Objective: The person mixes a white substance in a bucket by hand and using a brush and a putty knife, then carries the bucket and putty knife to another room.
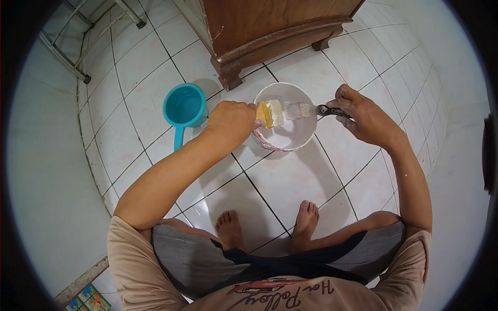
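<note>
Over a white bucket (262,141) with red smears on its outer wall, my left hand (231,122) is closed round the handle of a paintbrush (272,114). Its pale bristles point right and carry some white stuff. From the other side my right hand (365,115) grips the black handle of a putty knife (300,110), whose whitish-smeared blade lies above the bucket's mouth, close to the bristle tips. Whether blade and bristles touch, I cannot tell. White material shows inside the bucket. White smudges mark the fingers of my right hand.
A turquoise dipper (185,106) with a long handle stands left of the bucket. Beyond it is a brown wooden cabinet (270,31) on carved feet. A metal-legged stand (72,39) is at the far left. My bare feet (230,228) rest on white floor tiles (212,197).
</note>
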{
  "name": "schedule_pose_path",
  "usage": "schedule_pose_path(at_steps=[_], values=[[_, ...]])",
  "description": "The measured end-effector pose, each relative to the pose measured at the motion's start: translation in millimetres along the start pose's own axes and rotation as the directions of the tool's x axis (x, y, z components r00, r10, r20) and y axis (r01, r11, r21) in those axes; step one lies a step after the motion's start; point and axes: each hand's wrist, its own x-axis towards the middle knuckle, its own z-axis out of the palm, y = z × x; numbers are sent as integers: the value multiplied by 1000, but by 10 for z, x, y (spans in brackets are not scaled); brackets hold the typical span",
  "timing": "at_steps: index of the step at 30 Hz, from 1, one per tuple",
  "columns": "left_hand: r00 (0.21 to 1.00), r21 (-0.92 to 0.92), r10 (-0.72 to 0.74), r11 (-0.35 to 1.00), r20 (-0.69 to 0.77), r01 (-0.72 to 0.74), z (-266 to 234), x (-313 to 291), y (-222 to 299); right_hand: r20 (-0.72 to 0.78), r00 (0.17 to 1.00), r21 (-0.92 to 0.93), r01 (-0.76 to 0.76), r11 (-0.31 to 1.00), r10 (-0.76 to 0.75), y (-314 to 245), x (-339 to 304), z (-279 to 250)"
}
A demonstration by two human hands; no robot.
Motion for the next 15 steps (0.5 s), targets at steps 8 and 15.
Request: schedule_pose_path(at_steps=[8,15], values=[[998,-238,-50,970,46,59,4,-64,-212,-38,999,47,-20,999,22,151,-31,11],[994,-556,-64,831,-90,4,227,-35,-406,-9,999,219,-36,975,39,365,30,11]])
